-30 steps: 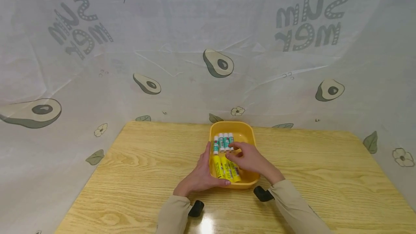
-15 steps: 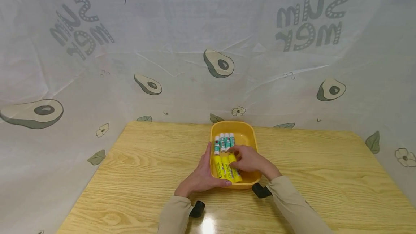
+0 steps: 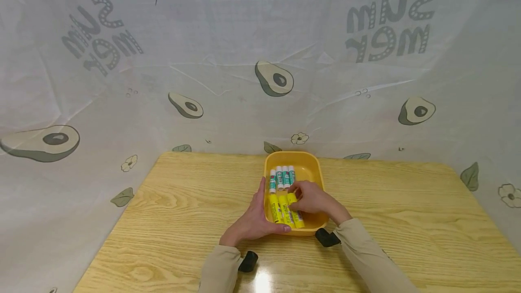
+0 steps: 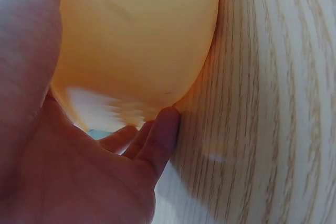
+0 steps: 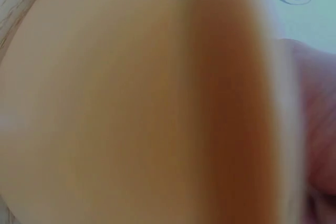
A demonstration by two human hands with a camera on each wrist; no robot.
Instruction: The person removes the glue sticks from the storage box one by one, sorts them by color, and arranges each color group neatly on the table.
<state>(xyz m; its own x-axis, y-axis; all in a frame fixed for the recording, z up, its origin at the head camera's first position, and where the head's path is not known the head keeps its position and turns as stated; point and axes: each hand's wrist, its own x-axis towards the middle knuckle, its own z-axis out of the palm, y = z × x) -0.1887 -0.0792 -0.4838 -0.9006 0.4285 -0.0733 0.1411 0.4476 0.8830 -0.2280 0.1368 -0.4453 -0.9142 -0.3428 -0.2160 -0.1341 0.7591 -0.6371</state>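
Observation:
A yellow plastic bin [image 3: 309,172] sits on the table. Inside it, several white-and-teal glue sticks [image 3: 286,177] lie side by side in the far row, and yellow glue sticks [image 3: 277,209] form the near row. My left hand [image 3: 253,221] grips the bin's near left corner, thumb along the front rim and fingers against the left wall. Reaching over the right side, my right hand [image 3: 312,198] pinches the upper end of the rightmost yellow glue stick [image 3: 299,220]. The blurred bin wall [image 5: 105,103] hides its fingertips in the right wrist view.
The wooden table [image 3: 195,193] extends to both sides of the bin. Just behind its far edge hangs a pale curtain [image 3: 228,121] printed with avocados. Black wrist mounts [image 3: 248,262] sit below both hands, the right one close to the bin's near right corner.
My right hand has come down and nearer, from above the inner ends of the glue sticks onto the rightmost yellow one. The left hand has kept its hold on the bin.

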